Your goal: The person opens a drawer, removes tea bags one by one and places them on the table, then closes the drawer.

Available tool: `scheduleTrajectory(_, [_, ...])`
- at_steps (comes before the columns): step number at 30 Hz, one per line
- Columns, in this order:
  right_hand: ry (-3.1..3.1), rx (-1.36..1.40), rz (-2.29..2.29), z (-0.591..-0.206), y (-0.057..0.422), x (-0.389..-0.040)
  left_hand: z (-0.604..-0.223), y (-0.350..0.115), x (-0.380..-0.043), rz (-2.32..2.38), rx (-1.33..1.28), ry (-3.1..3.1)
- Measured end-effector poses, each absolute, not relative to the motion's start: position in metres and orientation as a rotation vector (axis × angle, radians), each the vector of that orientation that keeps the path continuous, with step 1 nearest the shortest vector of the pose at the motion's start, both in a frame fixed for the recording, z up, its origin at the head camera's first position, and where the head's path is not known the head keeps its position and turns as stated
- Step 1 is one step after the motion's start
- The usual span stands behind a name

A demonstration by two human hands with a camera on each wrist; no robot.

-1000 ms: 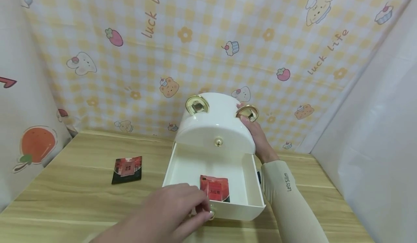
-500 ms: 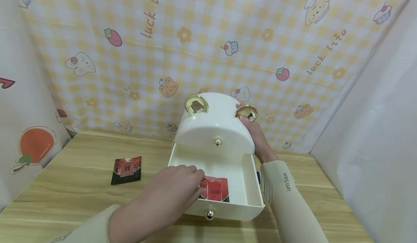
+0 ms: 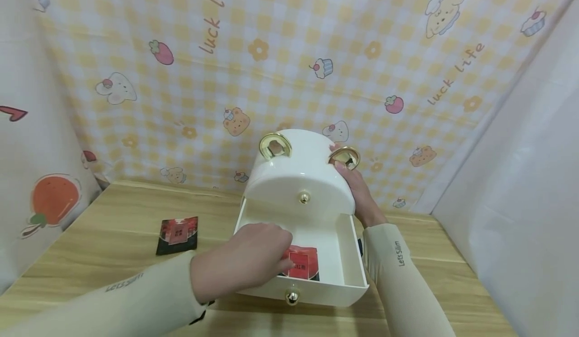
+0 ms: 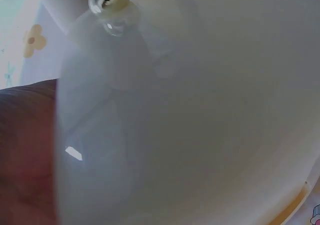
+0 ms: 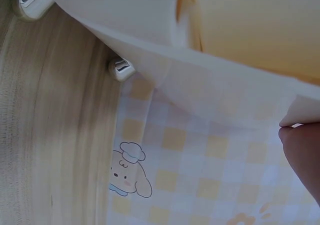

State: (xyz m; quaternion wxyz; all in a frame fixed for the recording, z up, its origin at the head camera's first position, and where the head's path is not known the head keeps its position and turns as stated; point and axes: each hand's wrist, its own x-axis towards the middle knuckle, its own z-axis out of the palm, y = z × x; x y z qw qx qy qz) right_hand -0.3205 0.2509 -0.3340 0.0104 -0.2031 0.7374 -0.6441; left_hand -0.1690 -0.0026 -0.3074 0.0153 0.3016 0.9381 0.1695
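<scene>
My left hand point(image 3: 246, 256) reaches into the pulled-out lower drawer point(image 3: 357, 251) of a white, dome-topped storage box point(image 3: 300, 163). Its thumb overlaps a red tea sachet point(image 3: 306, 264) lying near the drawer front. The other fingers are hidden behind the hand, so I cannot tell whether they pinch the sachet. My right hand point(image 3: 359, 191) grips the box's upper right side, thumb beside a round gold eye-like fitting point(image 3: 345, 157). In the left wrist view the glossy white surface fills the frame, with part of a hand point(image 4: 25, 155) at the left edge.
A second sachet, red and black point(image 3: 178, 235), lies on the wooden table point(image 3: 131, 211) left of the box. Gold knobs sit on the drawer front point(image 3: 292, 297) and upper front point(image 3: 304, 198). A checked curtain point(image 3: 181, 76) hangs right behind the box.
My left hand has let go of the lower drawer's gold knob and moved up over the drawer front to the red tea sachet. My right hand stays on the box.
</scene>
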Motion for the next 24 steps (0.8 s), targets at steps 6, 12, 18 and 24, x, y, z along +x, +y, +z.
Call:
scheduleTrajectory(6, [2.31, -0.648, -1.998, -0.335, 0.253, -0.321, -0.31, 0.006, -0.177, 0.466, 0.85, 2.902])
scheduleTrajectory(12, [2.349, -0.645, -1.98, -0.334, 0.254, -0.322, -0.311, 0.01, -0.185, 0.36, 0.839, 2.909])
scheduleTrajectory(18, [2.34, -0.643, -1.992, -0.334, 0.253, -0.322, -0.314, 0.015, -0.191, 0.337, 0.796, 2.893])
scheduleTrajectory(24, [2.34, -0.65, -2.004, -0.334, 0.251, -0.322, -0.316, 0.017, -0.194, 0.33, 0.743, 2.854])
